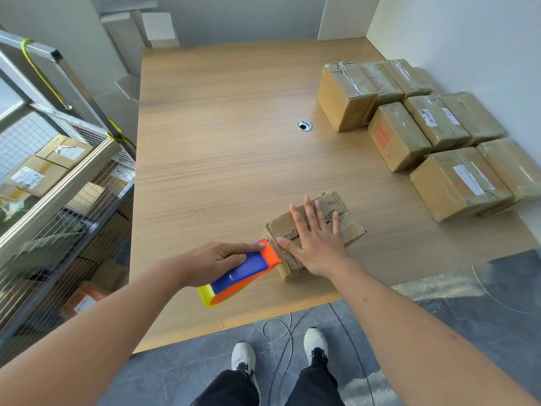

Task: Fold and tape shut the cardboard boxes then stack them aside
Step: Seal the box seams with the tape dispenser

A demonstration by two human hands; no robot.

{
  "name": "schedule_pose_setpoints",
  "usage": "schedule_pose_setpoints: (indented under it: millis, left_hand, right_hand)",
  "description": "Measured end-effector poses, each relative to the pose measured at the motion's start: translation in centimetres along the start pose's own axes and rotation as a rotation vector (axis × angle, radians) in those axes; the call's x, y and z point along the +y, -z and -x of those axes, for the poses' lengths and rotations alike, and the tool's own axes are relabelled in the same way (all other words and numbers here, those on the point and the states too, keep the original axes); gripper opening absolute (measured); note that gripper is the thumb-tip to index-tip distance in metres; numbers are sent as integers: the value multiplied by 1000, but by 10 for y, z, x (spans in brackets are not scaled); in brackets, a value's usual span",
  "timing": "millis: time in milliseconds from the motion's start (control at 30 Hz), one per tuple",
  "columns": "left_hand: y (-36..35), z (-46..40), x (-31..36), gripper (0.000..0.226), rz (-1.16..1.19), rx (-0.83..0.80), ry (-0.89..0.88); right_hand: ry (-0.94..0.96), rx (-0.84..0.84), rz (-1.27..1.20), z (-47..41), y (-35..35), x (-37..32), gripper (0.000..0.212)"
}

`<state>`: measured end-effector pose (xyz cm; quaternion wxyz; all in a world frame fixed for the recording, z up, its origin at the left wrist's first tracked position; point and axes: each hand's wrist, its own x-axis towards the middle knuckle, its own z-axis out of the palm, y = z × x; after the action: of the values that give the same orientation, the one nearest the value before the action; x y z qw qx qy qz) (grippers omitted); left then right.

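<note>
A small worn cardboard box [345, 218] lies on the wooden table [219, 142] near its front edge. My right hand [317, 237] presses flat on the box top, fingers spread and straight. My left hand [218, 260] grips an orange, blue and yellow tape dispenser [243, 273], its orange front end touching the box's near left corner. Several taped cardboard boxes [433, 136] sit in rows along the table's right side.
A round cable hole [305, 126] sits mid-table. A metal wire cage rack [58, 177] with parcels stands to the left. White boards [152, 27] lean at the back wall. Cables [288, 326] lie on the grey floor by my feet.
</note>
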<state>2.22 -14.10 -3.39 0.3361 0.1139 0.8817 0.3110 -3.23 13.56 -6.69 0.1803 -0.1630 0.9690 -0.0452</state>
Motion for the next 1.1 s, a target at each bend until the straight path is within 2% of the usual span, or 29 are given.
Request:
schedule_pose_setpoints:
  millis: [133, 300, 467, 600, 733, 867, 933, 967, 1033, 1100]
  left_hand:
    - [-23, 5, -26, 40, -86, -93, 86]
    - [-18, 14, -31, 42, -4, -5, 78]
    - [-1, 18, -28, 48, -24, 60, 7]
    - [7, 22, -25, 61, -11, 126, -60]
    - [12, 23, -13, 80, -23, 205, -113]
    - [17, 24, 8, 91, -77, 233, -181]
    - [18, 23, 19, 96, -95, 268, -215]
    - [18, 22, 23, 98, -101, 285, -231]
    - [17, 19, 36, 100, -114, 315, -263]
    - [16, 17, 50, 100, -124, 329, -272]
  right_hand:
    - [9, -7, 9, 0, 0, 1, 90]
    - [-14, 28, 5, 2, -1, -5, 115]
    - [-43, 6, 26, 2, 13, -13, 114]
    - [-63, -86, 32, 6, 29, -22, 111]
    - [58, -135, 95, 12, 35, -8, 104]
    - [233, -192, 97, 17, 43, 19, 114]
    - [262, -171, -73, 19, 45, 24, 98]
    - [256, -115, -262, 19, 45, 26, 85]
    - [234, -16, -825, 24, 48, 27, 53]
    - [217, -20, -1188, 34, 56, 25, 27]
